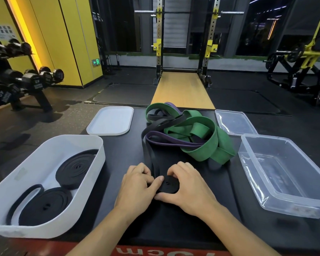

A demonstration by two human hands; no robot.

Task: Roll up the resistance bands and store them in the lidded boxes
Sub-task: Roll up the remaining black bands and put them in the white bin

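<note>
A black resistance band (168, 185) lies partly coiled on the black table, its loose length running back toward the pile. My left hand (137, 187) and my right hand (187, 189) both grip the small coil from either side. Behind it sits a tangled pile of green bands (198, 137), a purple band (166, 140) and black bands. On the left a white box (92, 174) holds two rolled black bands (76, 168), one partly unrolled. Its white lid (111, 120) lies further back. On the right stands a clear box (284, 174), with its clear lid (233, 121) behind it.
The black table (122, 156) has a red front edge. Beyond it are a dumbbell rack (20, 82) at the left, a yellow squat rack (185, 43) over a wooden platform, and a weight machine (303, 60) at the right.
</note>
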